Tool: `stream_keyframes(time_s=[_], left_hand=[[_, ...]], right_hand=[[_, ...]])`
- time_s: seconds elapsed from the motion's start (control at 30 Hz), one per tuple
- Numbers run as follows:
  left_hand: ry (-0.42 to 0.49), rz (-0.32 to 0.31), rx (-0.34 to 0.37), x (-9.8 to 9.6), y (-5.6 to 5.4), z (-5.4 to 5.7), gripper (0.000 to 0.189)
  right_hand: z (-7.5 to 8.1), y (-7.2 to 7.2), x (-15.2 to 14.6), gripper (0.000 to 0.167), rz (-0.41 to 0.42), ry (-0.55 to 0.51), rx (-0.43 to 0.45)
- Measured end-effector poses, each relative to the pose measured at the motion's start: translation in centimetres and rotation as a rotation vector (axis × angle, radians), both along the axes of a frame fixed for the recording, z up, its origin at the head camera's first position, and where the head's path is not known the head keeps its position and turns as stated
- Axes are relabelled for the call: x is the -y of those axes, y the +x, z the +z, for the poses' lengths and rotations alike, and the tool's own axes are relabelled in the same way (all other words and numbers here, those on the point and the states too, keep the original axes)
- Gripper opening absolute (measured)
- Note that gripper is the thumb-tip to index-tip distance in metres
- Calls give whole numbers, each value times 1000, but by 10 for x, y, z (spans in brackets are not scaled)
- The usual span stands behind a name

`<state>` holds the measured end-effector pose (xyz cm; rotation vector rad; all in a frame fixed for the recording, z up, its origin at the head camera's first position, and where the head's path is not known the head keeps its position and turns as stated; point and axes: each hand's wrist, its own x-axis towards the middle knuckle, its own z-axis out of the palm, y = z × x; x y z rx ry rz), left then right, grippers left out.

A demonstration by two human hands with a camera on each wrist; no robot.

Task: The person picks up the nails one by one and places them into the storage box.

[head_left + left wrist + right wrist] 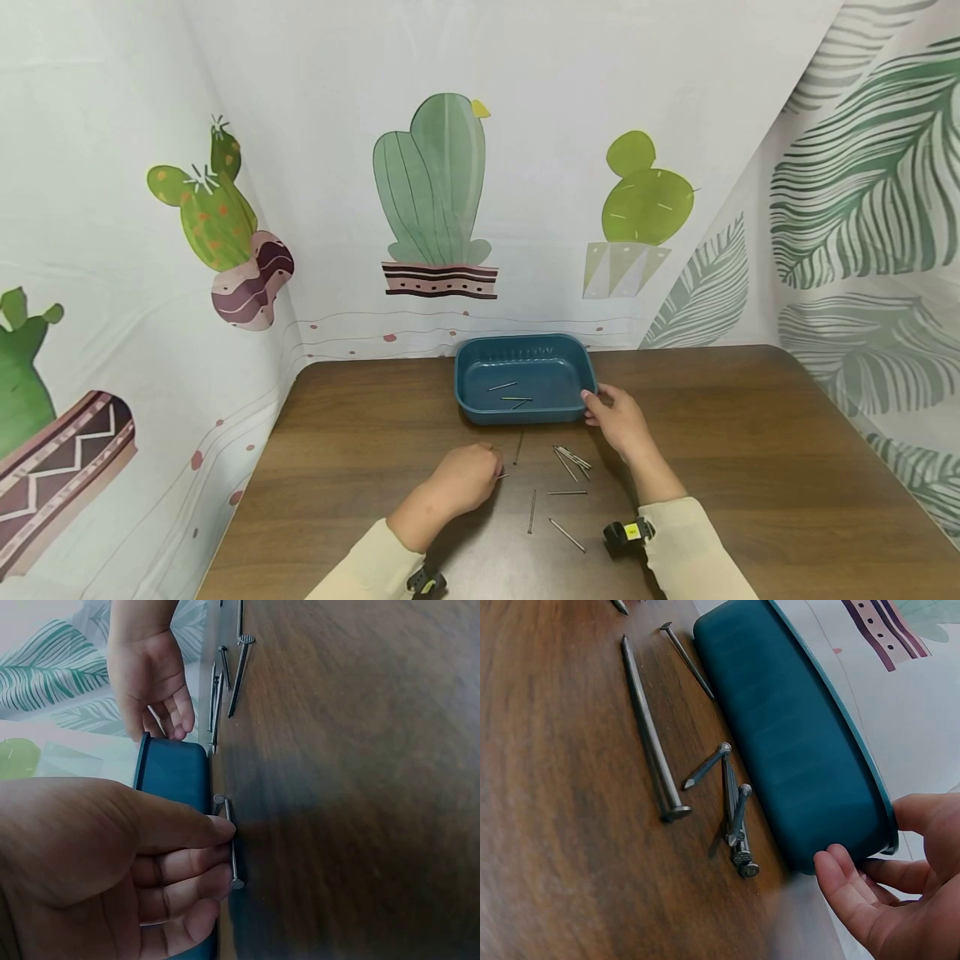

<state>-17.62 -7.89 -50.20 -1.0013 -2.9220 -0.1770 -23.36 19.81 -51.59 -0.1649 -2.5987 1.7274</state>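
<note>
A dark teal plastic basin [553,377] stands on the wooden table with a few nails [517,398] lying inside. My right hand [621,421] holds its near right corner, thumb at the rim and fingertips against the outer wall [795,750], as the right wrist view shows. In front of the basin, my left hand [467,479] pinches a steel nail [233,862] between thumb and fingers, low over the tabletop. The nail's flat head pokes out past the fingertips. Another nail [518,448] lies between this hand and the basin.
A small pile of nails [573,460] lies in front of the basin's right part. Closer to me are single nails [567,492], one upright in view [532,512] and one slanted [567,535]. A printed cloth [540,208] hangs right behind the table.
</note>
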Motion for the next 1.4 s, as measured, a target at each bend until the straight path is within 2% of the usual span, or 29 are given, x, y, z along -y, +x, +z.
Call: stream_keyframes(time_s=[0.53, 1.07, 1.4], left_hand=[[-35, -18, -18, -1, 1, 4, 19], [-23, -15, -26, -2, -8, 5, 18], [5, -61, -99, 0, -13, 13, 13]], right_hand=[[0, 1, 0, 52, 1, 16, 0], [0, 1, 0, 53, 6, -1, -6], [1, 1, 0, 53, 10, -8, -5]])
